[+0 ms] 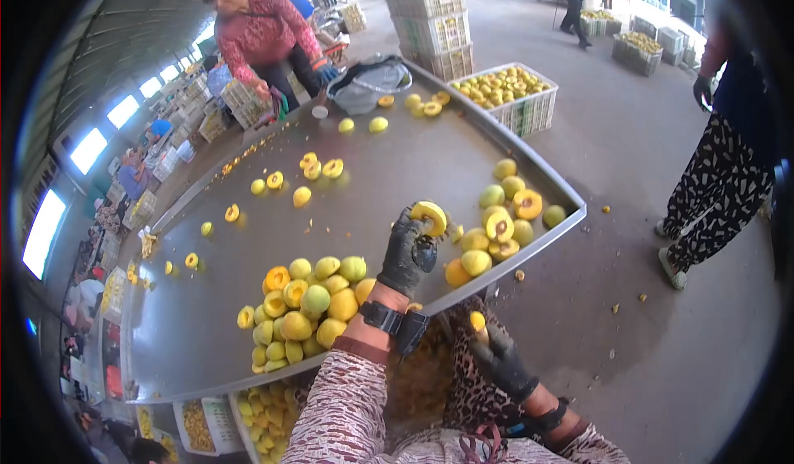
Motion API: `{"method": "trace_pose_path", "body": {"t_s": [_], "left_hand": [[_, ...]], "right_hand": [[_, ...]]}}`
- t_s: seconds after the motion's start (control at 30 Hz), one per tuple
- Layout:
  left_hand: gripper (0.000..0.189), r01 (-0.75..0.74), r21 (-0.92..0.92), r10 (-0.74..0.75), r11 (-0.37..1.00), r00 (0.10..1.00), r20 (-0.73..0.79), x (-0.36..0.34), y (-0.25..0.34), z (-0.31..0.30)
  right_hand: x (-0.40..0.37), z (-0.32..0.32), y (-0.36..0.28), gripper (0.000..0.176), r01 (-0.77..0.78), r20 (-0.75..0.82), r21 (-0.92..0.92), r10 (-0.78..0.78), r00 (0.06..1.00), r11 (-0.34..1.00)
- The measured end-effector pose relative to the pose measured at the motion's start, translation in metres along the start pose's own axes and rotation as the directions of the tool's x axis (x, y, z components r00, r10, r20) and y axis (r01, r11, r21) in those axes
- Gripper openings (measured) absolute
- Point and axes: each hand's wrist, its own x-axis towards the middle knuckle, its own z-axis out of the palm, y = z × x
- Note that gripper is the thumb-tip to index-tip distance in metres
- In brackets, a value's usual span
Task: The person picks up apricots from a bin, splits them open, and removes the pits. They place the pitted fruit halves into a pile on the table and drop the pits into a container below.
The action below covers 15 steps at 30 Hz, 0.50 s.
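Note:
My left hand (411, 253), in a dark glove, is raised over the metal table and closed on a cut yellow fruit half (429, 216). Below the table's edge, my right hand (503, 365), also gloved, has its fingers around a small yellow piece (477, 321). A heap of whole and halved fruit (316, 300) lies by the near edge, left of my left hand. Another group of fruit (499, 227), some cut open, sits in the right corner of the table.
The metal table (372, 170) holds scattered halves. Behind its right edge stands a crate of fruit (509, 92), with stacked crates (430, 21) beyond. A person in a red patterned top (269, 30) is at the far side; another person (719, 150) stands right. Crates (269, 418) sit below.

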Motion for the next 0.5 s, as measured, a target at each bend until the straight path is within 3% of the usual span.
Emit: {"method": "trace_pose_path", "body": {"t_s": [0.03, 0.07, 0.1, 0.13, 0.23, 0.27, 0.3, 0.33, 0.4, 0.43, 0.5], "left_hand": [[0.033, 0.039, 0.009, -0.038, 0.999, 0.999, -0.038, -0.026, 0.015, 0.009], [0.034, 0.08, -0.291, -0.119, 0.953, 0.985, -0.121, -0.05, 0.036, 0.024], [0.036, 0.072, -0.564, -0.236, 0.823, 0.946, -0.224, -0.092, 0.051, 0.033], [0.04, 0.094, -0.658, -0.295, 0.747, 0.934, -0.202, -0.111, 0.059, 0.035], [0.038, 0.123, -0.599, -0.284, 0.792, 0.941, -0.182, -0.142, 0.076, 0.051], [0.038, 0.089, -0.451, -0.212, 0.888, 0.95, -0.231, -0.149, 0.081, 0.057], [0.037, 0.051, -0.288, -0.131, 0.956, 0.955, -0.265, -0.155, 0.083, 0.059], [0.037, 0.046, -0.291, -0.131, 0.956, 0.951, -0.279, -0.163, 0.081, 0.052], [0.037, 0.052, -0.306, -0.152, 0.95, 0.937, -0.315, -0.172, 0.073, 0.029], [0.038, 0.01, -0.441, -0.206, 0.898, 0.893, -0.4, -0.175, 0.071, 0.026], [0.04, 0.048, -0.508, -0.247, 0.86, 0.91, -0.332, -0.182, 0.077, 0.025]], "right_hand": [[0.004, 0.005, -0.006, 0.011, 0.003, 0.034, 0.04, -0.005, 0.999, 0.999], [0.011, 0.012, -0.012, 0.011, 0.01, 0.068, 0.08, -0.015, 0.998, 0.997], [0.006, 0.026, -0.02, 0.012, 0.015, 0.11, 0.119, -0.029, 0.994, 0.993], [0.015, 0.033, -0.031, 0.012, 0.075, 0.11, 0.142, -0.091, 0.99, 0.987], [0.02, 0.051, -0.039, 0.013, 0.125, 0.093, 0.225, -0.149, 0.984, 0.966], [0.018, 0.053, -0.036, 0.013, 0.112, 0.102, 0.225, -0.138, 0.985, 0.968], [0.017, 0.053, -0.031, 0.013, 0.152, 0.155, 0.091, -0.165, 0.974, 0.984], [0.016, 0.055, -0.028, 0.014, 0.2, 0.216, -0.042, -0.186, 0.958, 0.979], [0.01, 0.058, -0.044, 0.015, 0.171, 0.272, -0.057, -0.149, 0.951, 0.984], [0.005, 0.06, -0.051, 0.016, 0.216, 0.268, -0.08, -0.188, 0.945, 0.973], [0.0, 0.068, -0.055, 0.019, 0.248, 0.258, -0.05, -0.228, 0.939, 0.967]]}}
